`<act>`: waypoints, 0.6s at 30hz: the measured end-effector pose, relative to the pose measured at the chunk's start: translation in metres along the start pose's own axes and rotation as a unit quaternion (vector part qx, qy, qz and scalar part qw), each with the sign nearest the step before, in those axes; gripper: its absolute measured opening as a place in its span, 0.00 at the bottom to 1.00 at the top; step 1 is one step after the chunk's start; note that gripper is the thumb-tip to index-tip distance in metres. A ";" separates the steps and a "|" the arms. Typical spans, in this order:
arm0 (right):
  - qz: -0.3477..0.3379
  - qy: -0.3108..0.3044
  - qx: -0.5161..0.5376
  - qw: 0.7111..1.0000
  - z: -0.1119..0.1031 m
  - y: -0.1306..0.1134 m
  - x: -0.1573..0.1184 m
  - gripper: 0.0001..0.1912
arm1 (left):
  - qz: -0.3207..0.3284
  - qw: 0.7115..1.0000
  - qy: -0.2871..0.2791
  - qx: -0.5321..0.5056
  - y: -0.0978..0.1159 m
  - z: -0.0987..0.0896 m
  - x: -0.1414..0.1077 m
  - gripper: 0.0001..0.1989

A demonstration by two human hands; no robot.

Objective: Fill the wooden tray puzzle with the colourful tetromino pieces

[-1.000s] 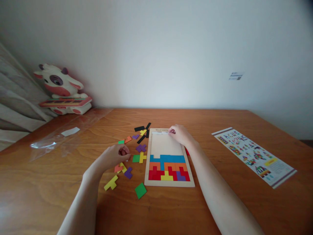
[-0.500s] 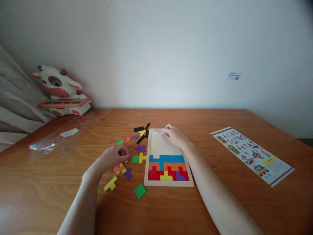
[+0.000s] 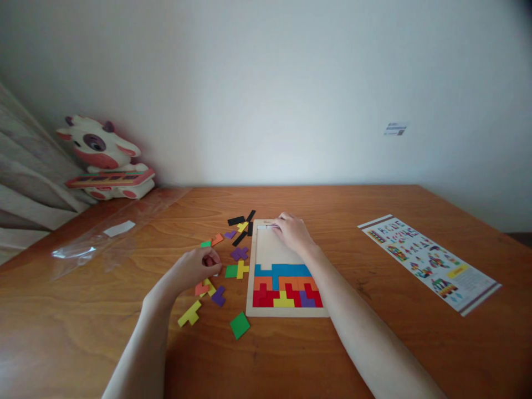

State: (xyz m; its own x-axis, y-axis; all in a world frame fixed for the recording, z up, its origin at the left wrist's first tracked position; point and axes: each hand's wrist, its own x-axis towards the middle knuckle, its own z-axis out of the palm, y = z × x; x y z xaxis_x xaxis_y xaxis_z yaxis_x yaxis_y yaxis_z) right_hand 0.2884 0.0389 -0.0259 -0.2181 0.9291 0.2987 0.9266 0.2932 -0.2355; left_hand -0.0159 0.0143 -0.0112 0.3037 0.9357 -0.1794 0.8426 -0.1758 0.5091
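Observation:
A wooden puzzle board (image 3: 250,302) lies flat in front of me, its lower part filled with blue, orange, red, yellow and purple pieces. My right hand (image 3: 291,231) reaches over the board's top right, fingertips together on a narrow white piece (image 3: 261,227) along the inner top edge. My left hand (image 3: 198,265) is closed low over the loose pieces left of the board. A sliver of something white shows under its fingertips, mostly hidden. Close to that hand are a green piece (image 3: 231,271), a yellow piece (image 3: 241,270) and a purple piece (image 3: 218,296).
Black strips (image 3: 236,220) and other coloured pieces lie beside the board's upper left. A green square (image 3: 240,325) sits near its lower left corner. A printed pattern sheet (image 3: 430,263) is at right. Clear plastic wrap (image 3: 103,249) and a cow toy keyboard (image 3: 110,160) are at left.
My right hand has shifted slightly left along the board's top edge, over the white piece. My left hand stays closed in nearly the same place. The view has tilted a little.

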 end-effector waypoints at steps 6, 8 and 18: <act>0.039 -0.042 0.069 0.996 -0.016 0.022 -0.002 0.08 | 0.016 0.999 0.041 0.017 0.008 -0.002 -0.004 0.08; 0.054 -0.051 0.097 0.992 -0.022 0.031 -0.003 0.07 | 0.035 0.992 0.122 0.027 0.018 0.001 -0.002 0.12; 0.091 -0.066 0.148 0.983 -0.031 0.046 -0.006 0.09 | 0.322 0.935 0.085 0.124 0.107 0.056 0.043 0.32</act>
State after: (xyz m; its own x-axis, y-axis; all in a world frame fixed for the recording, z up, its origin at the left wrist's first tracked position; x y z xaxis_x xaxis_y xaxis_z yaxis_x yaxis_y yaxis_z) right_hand 0.3423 0.0395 -0.0102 -0.1127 0.9876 0.1094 0.8286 0.1542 -0.5381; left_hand 0.1121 0.0188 -0.0123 0.7260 0.6429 0.2440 0.5933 -0.7650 0.2506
